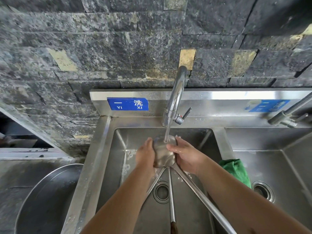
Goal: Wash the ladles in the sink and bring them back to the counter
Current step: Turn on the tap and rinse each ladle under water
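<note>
— Rinsing now? Where are the ladles (164, 153)?

— Bunched bowls-together under the stream from the faucet (175, 97), over the left basin of the sink (104, 149). The left hand (145, 155) cups one side of the bowls, the right hand (184, 156) wraps the other; both hold the bundle.

— How would you do it well?

— I'd turn the bowls so water reaches the insides, rub with the thumbs, and keep the three handles fanned over the drain (161, 191) so nothing slips.

— Anything unclear?

— The bowls overlap, so I can't tell how clean the insides are. The handle ends run out of view at the bottom edge. A green cloth (236, 171) lies on the divider, partly behind the right forearm.
</note>
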